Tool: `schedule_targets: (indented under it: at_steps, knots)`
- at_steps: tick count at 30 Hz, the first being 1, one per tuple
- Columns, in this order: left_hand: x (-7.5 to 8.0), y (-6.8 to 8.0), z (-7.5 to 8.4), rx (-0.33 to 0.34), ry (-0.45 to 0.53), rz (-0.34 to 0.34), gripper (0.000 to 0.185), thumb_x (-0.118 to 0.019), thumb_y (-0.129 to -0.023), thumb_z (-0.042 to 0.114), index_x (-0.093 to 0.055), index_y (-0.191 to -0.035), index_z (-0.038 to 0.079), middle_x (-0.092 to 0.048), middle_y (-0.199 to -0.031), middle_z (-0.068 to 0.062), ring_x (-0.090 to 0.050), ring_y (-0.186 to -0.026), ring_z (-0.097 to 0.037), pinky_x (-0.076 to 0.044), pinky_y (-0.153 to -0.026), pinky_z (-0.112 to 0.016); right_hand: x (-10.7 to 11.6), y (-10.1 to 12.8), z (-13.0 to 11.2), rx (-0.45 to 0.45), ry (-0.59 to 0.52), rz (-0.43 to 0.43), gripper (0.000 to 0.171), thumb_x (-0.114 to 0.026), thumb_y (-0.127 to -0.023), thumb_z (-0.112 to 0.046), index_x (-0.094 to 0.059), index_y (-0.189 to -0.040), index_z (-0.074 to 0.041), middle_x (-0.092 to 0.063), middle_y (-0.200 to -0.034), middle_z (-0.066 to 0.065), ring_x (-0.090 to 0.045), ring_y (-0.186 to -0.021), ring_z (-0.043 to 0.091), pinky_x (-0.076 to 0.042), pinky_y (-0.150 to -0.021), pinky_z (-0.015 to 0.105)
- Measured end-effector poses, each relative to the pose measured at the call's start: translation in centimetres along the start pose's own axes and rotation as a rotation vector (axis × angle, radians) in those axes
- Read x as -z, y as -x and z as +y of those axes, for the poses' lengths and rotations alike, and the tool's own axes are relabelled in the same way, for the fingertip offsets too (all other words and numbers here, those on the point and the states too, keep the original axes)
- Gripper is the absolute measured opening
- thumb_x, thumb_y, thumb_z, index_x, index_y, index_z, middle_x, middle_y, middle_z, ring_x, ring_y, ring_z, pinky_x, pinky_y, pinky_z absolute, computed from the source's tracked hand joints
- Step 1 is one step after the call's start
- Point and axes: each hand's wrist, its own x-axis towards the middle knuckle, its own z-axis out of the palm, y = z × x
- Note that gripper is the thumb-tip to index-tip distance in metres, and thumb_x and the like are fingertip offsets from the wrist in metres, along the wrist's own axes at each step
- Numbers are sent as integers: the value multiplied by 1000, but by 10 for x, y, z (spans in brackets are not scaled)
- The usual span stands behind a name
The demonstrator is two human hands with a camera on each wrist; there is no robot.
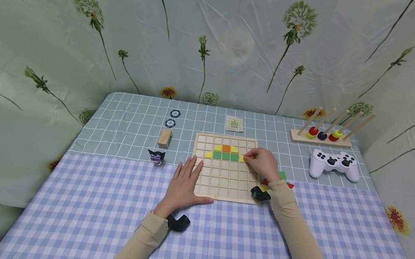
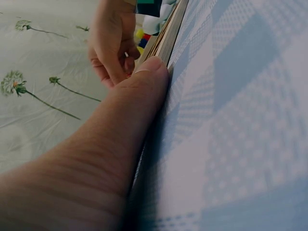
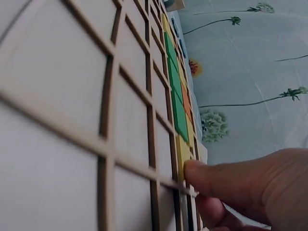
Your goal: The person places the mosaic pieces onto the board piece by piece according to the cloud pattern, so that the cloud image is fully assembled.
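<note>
Your left hand lies flat with fingers straight against the left edge of the wooden grid board. Your right hand pinches a yellow tile into a cell at the board's right side, beside the green tiles

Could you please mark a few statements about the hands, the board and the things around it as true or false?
1. The left hand lies flat with straight fingers at the board's left edge. True.
2. The right hand is at a yellow tile in the row with the green tiles. True.
3. The board is filled with tiles in every cell. False: only a few cells near the top hold tiles; most are bare.
4. The white controller lies left of the board. False: it lies to the right.
5. The peg rack stands behind the controller. True.
</note>
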Motion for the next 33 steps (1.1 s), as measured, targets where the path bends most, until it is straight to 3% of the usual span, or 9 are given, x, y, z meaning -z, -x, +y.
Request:
schedule_targets:
  at_steps: [7, 12, 16, 24, 33]
  knots:
    - [2, 0, 1, 6, -1, -16, 120, -61, -66, 79, -18, -152, 9, -9, -157, -15, -5, -143, -30, 1, -114, -44, 11, 13, 11, 35, -58, -44, 15, -70, -87, -20, -74, -93, -6, -63, -79, 2, -52, -68, 19, -41, -58, 31]
    - [2, 0, 1, 10, -7, -25, 120, -61, -66, 79, -17, -153, 9, -8, -157, -15, -4, -143, -29, 2, -114, -43, 24, 27, 22, 29, -88, -10, 17, -67, -89, -19, -72, -96, -5, -60, -79, 4, -47, -62, 20, -39, -50, 30]
    - [2, -1, 1, 15, -4, -33, 120, -61, -66, 79, -17, -153, 9, -8, -157, -14, -3, -143, -29, 3, -114, -42, 34, 38, 31, 17, -82, -2, 17, -66, -90, -18, -72, -95, -4, -60, -80, 5, -47, -63, 21, -39, -53, 31]
    - [3, -1, 1, 14, -12, -32, 120, -60, -66, 80, -18, -152, 9, -9, -157, -15, -4, -143, -29, 2, -114, -43, 40, 62, 46, -4, -50, -75, 16, -75, -83, -20, -71, -89, -6, -58, -74, 1, -45, -58, 17, -36, -48, 26]
    - [3, -1, 2, 16, -2, -32, 120, -60, -66, 80, -18, -152, 9, -9, -157, -15, -3, -143, -29, 2, -114, -44, 37, 77, 51, -22, -27, -144, 20, -80, -76, -21, -69, -88, -9, -57, -77, 1, -48, -66, 18, -39, -59, 31]
